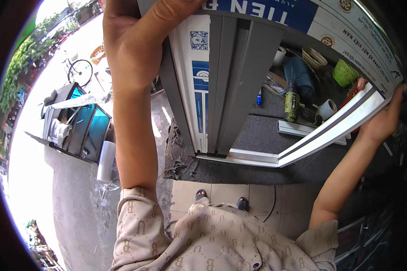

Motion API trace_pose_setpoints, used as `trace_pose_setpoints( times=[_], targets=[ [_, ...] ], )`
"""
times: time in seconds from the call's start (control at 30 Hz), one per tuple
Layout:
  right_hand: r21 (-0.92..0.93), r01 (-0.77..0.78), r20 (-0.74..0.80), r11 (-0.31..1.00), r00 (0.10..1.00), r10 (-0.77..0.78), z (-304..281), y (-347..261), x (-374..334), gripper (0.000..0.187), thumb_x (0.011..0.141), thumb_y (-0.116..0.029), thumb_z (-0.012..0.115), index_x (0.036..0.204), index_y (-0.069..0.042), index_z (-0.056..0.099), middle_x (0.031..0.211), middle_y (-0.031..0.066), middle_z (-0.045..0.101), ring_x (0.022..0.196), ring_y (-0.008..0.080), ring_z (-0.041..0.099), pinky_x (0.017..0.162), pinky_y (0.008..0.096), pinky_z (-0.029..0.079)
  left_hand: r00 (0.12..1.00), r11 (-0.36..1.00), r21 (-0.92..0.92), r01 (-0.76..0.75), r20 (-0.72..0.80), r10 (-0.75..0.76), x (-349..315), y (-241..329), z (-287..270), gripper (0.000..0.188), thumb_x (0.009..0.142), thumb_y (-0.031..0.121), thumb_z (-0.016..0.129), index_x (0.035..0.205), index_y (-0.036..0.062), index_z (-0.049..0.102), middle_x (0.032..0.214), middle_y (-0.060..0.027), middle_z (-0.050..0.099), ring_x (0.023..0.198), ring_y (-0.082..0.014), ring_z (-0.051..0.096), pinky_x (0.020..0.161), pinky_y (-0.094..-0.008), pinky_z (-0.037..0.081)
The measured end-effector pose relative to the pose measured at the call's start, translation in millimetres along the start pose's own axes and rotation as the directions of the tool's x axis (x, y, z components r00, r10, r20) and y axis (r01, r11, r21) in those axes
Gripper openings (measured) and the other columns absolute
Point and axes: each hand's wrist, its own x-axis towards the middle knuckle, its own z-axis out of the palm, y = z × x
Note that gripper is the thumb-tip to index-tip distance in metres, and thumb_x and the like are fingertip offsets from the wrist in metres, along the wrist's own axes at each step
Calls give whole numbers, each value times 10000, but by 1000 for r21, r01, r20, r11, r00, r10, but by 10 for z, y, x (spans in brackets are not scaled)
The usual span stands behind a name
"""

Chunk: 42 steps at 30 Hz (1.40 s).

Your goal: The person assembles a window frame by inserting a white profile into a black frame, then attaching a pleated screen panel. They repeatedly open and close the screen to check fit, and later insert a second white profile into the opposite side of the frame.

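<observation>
Between my arms an aluminium frame (227,83) of dark grey and white profiles stands tilted over the workbench (262,128). Its lower edge is near the bench's front side. Printed protective film covers parts of its top and side. My left hand (135,47) is closed round the upper left part, thumb laid across the top; its other fingers are mostly hidden. At the far right my right hand (380,121) grips the frame's right-hand side, with one fingertip showing over the inner edge. Through the opening a green cordless drill (292,106) lies on the bench.
Behind the frame are a blue rolled item (298,77), a green basket (345,73), a cream basket (314,58), a blue marker (259,98) and a short white profile (296,128). Off to the left stand a dark glazed cabinet (79,124), a white roll (106,161) and a bicycle (80,72).
</observation>
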Motion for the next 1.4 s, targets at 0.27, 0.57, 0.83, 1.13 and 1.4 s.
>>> trace_pose_setpoints(
  times=[0.27, 0.57, 0.83, 1.13, 1.4],
  targets=[
    [84, 12, -12, 996, 1000, -11, 61, 33, 28, 556, 1155, -472, 381, 1317, 7, 610, 1108, 233, 740, 827, 317, 728, 752, 400, 592, 988, 972, 213, 101, -134, -73, -63, -134, -327, 558, 996, 249, 739, 1450, -2, 535, 1256, -145, 727, 1139, -200, 709, 1065, -320, 516],
    [75, 27, -117, 997, 993, -19, 281, -135, 40, 505, 1149, -488, 406, 1318, -54, 601, 1032, 117, 712, 723, 181, 665, 612, 292, 528, 966, 943, 296, 151, -248, -77, -87, -162, -285, 580, 1003, 289, 751, 1429, -55, 558, 1228, -181, 738, 1082, -219, 745, 995, -323, 563],
    [-121, 33, -170, 992, 984, -53, 329, -231, 60, 501, 1153, -498, 377, 1314, -76, 596, 969, 92, 696, 683, 155, 649, 554, 287, 503, 966, 937, 311, 160, -245, -84, -61, -145, -301, 625, 984, 321, 753, 1468, -11, 538, 1318, -169, 691, 1217, -247, 686, 1108, -345, 515],
    [36, 68, -125, 997, 990, -63, 257, -178, 88, 630, 1135, -607, 347, 1373, -65, 561, 974, 40, 683, 695, 71, 620, 555, 224, 498, 974, 925, 346, 158, -208, -89, -35, -37, -179, 803, 901, 457, 829, 1504, 13, 538, 1500, -142, 542, 1412, -289, 502, 1238, -425, 322],
    [-40, 102, -162, 994, 981, -108, 277, -250, 114, 579, 1147, -580, 350, 1288, -82, 607, 918, 4, 668, 652, 35, 609, 519, 209, 488, 971, 941, 296, 161, -219, -97, -35, 2, -107, 776, 869, 421, 848, 1473, 42, 544, 1375, -107, 569, 1237, -215, 553, 1135, -353, 389]
  ],
)
